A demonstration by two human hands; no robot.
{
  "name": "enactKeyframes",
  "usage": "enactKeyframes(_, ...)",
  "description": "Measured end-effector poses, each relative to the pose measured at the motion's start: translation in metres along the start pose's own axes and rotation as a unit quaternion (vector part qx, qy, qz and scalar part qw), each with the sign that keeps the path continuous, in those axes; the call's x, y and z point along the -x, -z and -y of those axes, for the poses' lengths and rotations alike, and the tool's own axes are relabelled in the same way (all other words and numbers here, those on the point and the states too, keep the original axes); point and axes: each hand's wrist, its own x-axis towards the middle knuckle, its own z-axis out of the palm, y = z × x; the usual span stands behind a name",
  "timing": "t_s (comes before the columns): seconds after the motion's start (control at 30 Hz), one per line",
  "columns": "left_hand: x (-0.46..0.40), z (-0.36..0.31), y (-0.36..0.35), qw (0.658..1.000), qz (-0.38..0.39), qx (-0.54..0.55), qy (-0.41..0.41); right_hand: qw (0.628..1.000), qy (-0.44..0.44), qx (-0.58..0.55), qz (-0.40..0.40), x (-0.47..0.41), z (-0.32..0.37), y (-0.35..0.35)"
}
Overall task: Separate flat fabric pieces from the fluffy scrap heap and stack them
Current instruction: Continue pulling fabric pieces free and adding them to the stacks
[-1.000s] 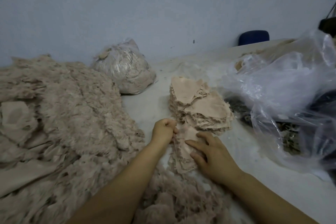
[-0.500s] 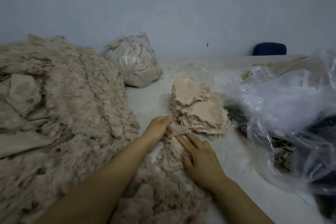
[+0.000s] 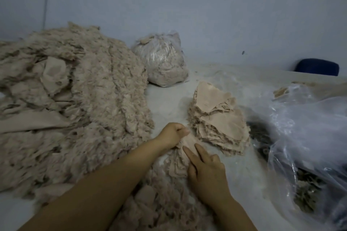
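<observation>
The left hand [image 3: 173,134] has its fingers curled into a fist, thumb pressed forward, pinching the top edge of a small bundle of flat fabric pieces [image 3: 180,159] at the lower centre of the frame. The right hand [image 3: 205,171] lies on the same bundle with index and middle fingers [image 3: 189,154] stretched straight and pressing down, the other fingers loosely bent. Touching the bundle's upper right edge is the stack of flat pieces [image 3: 217,118], many layers high, with frayed edges. The fluffy scrap heap [image 3: 75,110] fills the left half of the frame and spills under both forearms. At the upper centre a tied clear plastic bag [image 3: 161,60] is stuffed with the same beige fluff. On the right, a large loose clear plastic bag [image 3: 308,127] holds darker scraps, too blurred to tell apart. All of it rests on a pale table [image 3: 167,103].
</observation>
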Motion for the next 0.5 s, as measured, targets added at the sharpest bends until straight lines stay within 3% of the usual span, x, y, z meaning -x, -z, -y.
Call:
enactKeyframes(0.13, -0.003, 0.0, 0.003, 1.0, -0.02, 0.018, 0.014, 0.999, 0.003, 0.046, -0.024, 0.003, 0.006, 0.009)
enactKeyframes(0.27, -0.005, -0.013, 0.023, 0.992, -0.12, 0.032, 0.031, 0.999, -0.002, 0.025, -0.038, 0.004, 0.005, 0.005)
enactKeyframes(0.5, 0.033, -0.021, 0.046, 0.99, 0.081, -0.11, 0.036, 0.995, -0.063, -0.066, -0.03, 0.006, -0.001, 0.0)
